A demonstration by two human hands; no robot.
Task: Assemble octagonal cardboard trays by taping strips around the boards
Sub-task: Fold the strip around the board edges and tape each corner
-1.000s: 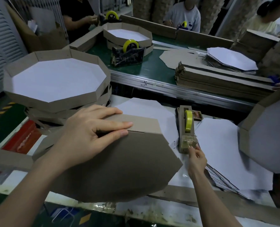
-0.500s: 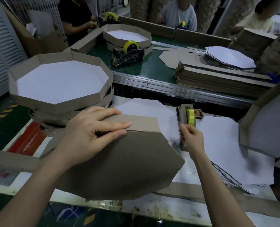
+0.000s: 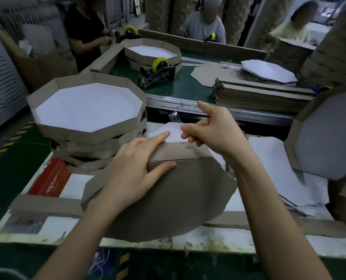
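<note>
Right hand (image 3: 212,134) has moved left to the strip (image 3: 180,151) and is now just above its upper edge, fingers curled with fingertips together; whether they hold tape cannot be told. Left hand (image 3: 135,164) grips the strip against the board (image 3: 178,195), fingers over the strip, thumb on the board's brown face. Board stands tilted on the table (image 3: 127,242), just beside the tray stack (image 3: 87,110).

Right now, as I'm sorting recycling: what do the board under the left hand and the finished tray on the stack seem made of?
The board looks like matte grey-brown cardboard: dull, flat, cleanly cut edges. The finished tray has walls of the same brown card, creased at the corners; its floor is smooth white, probably a paper facing.
</note>
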